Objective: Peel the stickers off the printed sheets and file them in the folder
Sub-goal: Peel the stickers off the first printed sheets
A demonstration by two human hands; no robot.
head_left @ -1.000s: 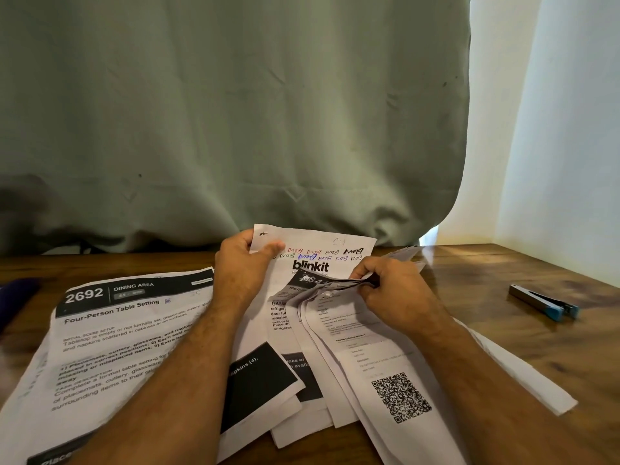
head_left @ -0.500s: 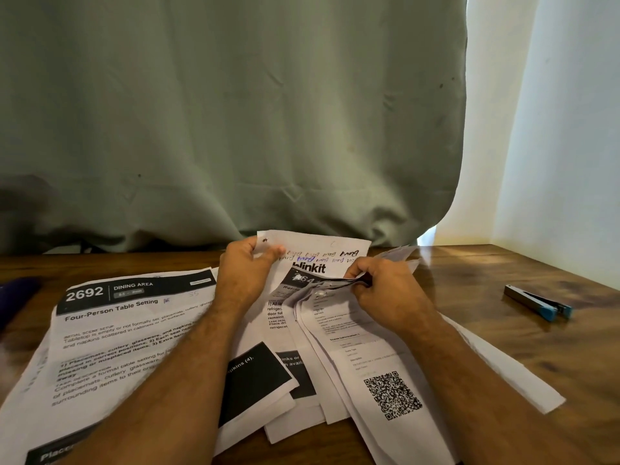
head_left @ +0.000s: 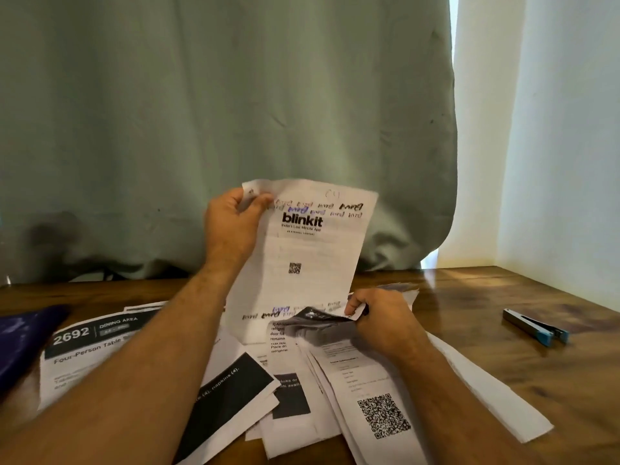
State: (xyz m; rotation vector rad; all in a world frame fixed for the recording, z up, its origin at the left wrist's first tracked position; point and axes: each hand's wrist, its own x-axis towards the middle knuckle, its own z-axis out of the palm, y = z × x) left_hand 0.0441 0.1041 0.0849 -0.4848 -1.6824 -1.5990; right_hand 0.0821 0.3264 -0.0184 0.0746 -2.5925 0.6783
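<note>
Looking down on a brown wooden table pushed against a pale green curtain, with a white wall on the right and a bright strip of daylight between them. Strewn across the tabletop: overlapping printed sheets, 1 headed "2692 Dining Area", another showing a large QR code. Raised upright above the pile: a white "blinkit" sheet with handwritten scribbles, pinched at its top left corner between thumb and curled fingers of the left hand. Lower right: the right hand, fingers curled, pinching the crumpled top edges of the sheets beneath. At far left, a dark blue folder, partly cut off. At far right, well apart from the papers, a grey and blue stapler.
</note>
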